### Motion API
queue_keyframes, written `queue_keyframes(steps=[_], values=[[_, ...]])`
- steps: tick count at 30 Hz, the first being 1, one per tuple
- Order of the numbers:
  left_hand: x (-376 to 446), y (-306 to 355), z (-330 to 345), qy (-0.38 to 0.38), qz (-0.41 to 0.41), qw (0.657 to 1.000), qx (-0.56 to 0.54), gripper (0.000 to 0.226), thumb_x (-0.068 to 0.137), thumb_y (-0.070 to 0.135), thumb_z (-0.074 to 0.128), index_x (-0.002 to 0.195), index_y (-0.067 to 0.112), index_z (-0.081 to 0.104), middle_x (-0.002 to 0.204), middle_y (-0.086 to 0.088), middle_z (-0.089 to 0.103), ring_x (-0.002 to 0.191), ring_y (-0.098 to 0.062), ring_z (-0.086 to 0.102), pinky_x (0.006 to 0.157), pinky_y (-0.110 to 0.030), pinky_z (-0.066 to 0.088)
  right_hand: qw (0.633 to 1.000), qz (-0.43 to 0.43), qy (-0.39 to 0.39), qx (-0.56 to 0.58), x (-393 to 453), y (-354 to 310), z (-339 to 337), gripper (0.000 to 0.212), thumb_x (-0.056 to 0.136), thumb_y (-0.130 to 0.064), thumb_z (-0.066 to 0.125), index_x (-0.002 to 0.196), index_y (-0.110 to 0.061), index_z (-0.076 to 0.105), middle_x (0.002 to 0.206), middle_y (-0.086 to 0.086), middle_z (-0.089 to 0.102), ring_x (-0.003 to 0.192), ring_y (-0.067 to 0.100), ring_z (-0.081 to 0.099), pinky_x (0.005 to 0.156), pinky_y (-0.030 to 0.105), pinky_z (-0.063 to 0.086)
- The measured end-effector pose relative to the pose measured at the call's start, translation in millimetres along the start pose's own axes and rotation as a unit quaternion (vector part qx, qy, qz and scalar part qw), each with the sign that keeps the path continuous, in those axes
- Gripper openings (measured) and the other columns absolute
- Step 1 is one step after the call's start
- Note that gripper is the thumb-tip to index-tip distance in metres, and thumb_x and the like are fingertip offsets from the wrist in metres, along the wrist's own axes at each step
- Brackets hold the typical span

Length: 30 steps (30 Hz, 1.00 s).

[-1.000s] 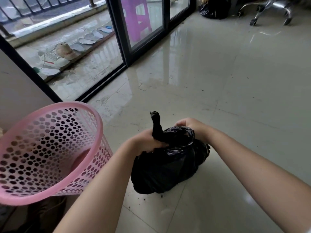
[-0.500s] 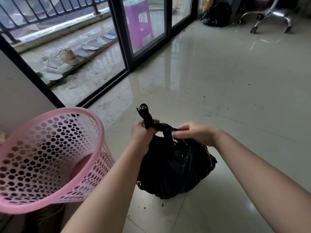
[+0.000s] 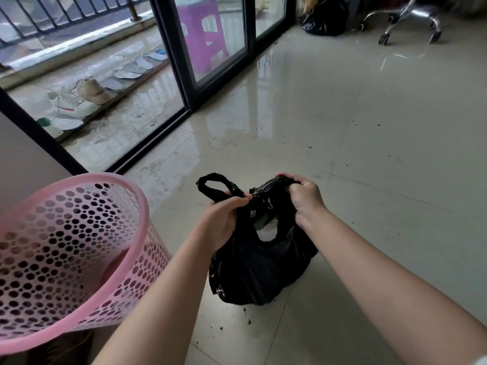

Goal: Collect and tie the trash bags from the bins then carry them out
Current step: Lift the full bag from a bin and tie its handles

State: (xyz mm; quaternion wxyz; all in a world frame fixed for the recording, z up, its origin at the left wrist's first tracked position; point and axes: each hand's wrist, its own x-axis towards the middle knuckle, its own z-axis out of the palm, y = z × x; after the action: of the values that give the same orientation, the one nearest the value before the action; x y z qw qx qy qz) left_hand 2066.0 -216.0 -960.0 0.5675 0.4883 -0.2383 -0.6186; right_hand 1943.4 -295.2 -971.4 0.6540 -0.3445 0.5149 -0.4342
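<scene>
A full black trash bag (image 3: 253, 270) rests on the tiled floor in front of me. My left hand (image 3: 224, 219) is closed around its left handle, whose loop sticks out above my fist. My right hand (image 3: 303, 198) grips the right handle, pulled away from the left one. Between the two handles the bag's mouth gapes, with something pale showing inside. A pink perforated bin (image 3: 66, 254) stands just left of my left arm, tilted, with no bag in it.
A second black trash bag (image 3: 324, 19) lies at the far wall beside a chrome chair base (image 3: 408, 19). Sliding glass doors (image 3: 218, 48) run along the left, with shoes and a purple stool outside. Dirt crumbs dot the floor near the bag.
Earlier both hands held the handles together in a twisted knot over the bag. Now they have moved apart, the handles are separated, and the bag's mouth is open between them.
</scene>
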Motion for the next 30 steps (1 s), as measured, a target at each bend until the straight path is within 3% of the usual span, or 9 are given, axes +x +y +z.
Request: queue_keyframes(steps=[7,10,12,16,18,23,26,28,30], values=[[5.3,-1.0,-8.8,0.068,0.062,0.986,0.138,0.045,0.077,-0.023,0.037,0.055,0.013,0.053,0.046,0.014,0.059,0.052,-0.008,0.053,0.048,-0.014,0.043,0.965,0.065,-0.255,-0.017,-3.6,-25.0,-26.0,0.038,0.079,0.023,0.033,0.078,-0.005,0.059,0.052,0.001,0.069,0.049,0.012,0.066,0.054,0.018,0.056],[6.9,2.0,-8.7,0.096,0.132,0.965,0.207,0.058,0.069,-0.026,0.039,0.042,0.021,0.058,0.048,0.019,0.06,0.064,-0.01,0.051,0.061,-0.02,0.037,0.957,0.045,-0.278,-0.06,-2.1,-36.7,-30.1,0.038,0.081,0.017,0.031,0.075,-0.004,0.063,0.061,0.003,0.07,0.057,0.015,0.065,0.057,0.016,0.055],[5.9,3.1,-8.7,0.104,0.158,0.955,0.23,0.061,0.067,-0.026,0.039,0.037,0.023,0.06,0.05,0.022,0.061,0.067,-0.002,0.056,0.068,-0.02,0.039,0.945,-0.01,-0.258,-0.202,0.3,-40.5,-30.6,0.037,0.085,0.012,0.036,0.07,-0.009,0.063,0.07,0.005,0.066,0.063,0.015,0.057,0.056,0.014,0.052],[3.3,5.0,-9.7,0.122,0.18,0.947,0.235,0.062,0.065,-0.026,0.039,0.036,0.024,0.061,0.052,0.023,0.063,0.056,0.012,0.056,0.064,-0.009,0.046,0.793,-0.028,-0.368,-0.484,-1.3,-45.8,-31.7,0.024,0.086,0.0,0.054,0.101,-0.012,0.067,0.083,0.002,0.064,0.072,0.007,0.056,0.072,0.019,0.044],[3.4,6.5,-10.7,0.128,0.173,0.951,0.223,0.06,0.065,-0.026,0.039,0.034,0.022,0.06,0.051,0.022,0.062,0.053,0.011,0.057,0.064,-0.016,0.047,0.765,0.01,-0.405,-0.501,-1.8,-43.1,-31.6,0.027,0.085,-0.003,0.058,0.111,-0.007,0.065,0.072,-0.008,0.059,0.062,-0.005,0.054,0.064,0.008,0.043],[3.5,10.0,-10.8,0.101,0.184,0.958,0.198,0.061,0.062,-0.03,0.038,0.029,0.018,0.056,0.048,0.018,0.06,0.06,-0.004,0.057,0.065,-0.025,0.042,0.879,-0.017,-0.34,-0.335,-1.1,-37.5,-19.1,0.024,0.087,0.005,0.049,0.104,-0.01,0.058,0.092,0.0,0.059,0.082,0.009,0.055,0.079,0.017,0.047],[0.7,10.3,-8.7,0.068,0.196,0.956,0.209,0.062,0.061,-0.032,0.037,0.029,0.018,0.055,0.047,0.017,0.059,0.052,0.005,0.055,0.06,-0.018,0.043,0.855,-0.02,-0.377,-0.356,-1.3,-32.6,-16.7,0.028,0.088,-0.004,0.053,0.115,-0.013,0.056,0.102,0.005,0.061,0.094,0.013,0.058,0.091,0.025,0.046],[-0.7,11.6,-7.0,0.052,0.19,0.96,0.198,0.059,0.06,-0.03,0.039,0.028,0.018,0.054,0.047,0.016,0.059,0.052,0.004,0.056,0.058,-0.015,0.044,0.843,-0.049,-0.385,-0.373,-5.7,-29.6,-13.5,0.016,0.088,-0.005,0.054,0.095,-0.015,0.063,0.091,0.002,0.064,0.084,0.009,0.06,0.083,0.018,0.047],[-1.7,12.7,-9.0,0.03,0.156,0.977,0.142,0.05,0.064,-0.019,0.041,0.03,0.016,0.055,0.049,0.013,0.062,0.057,-0.003,0.058,0.058,-0.016,0.046,0.881,-0.08,-0.338,-0.321,-4.0,-34.1,-12.1,0.022,0.088,0.0,0.05,0.076,-0.014,0.062,0.076,-0.002,0.064,0.074,0.006,0.057,0.076,0.017,0.045]])
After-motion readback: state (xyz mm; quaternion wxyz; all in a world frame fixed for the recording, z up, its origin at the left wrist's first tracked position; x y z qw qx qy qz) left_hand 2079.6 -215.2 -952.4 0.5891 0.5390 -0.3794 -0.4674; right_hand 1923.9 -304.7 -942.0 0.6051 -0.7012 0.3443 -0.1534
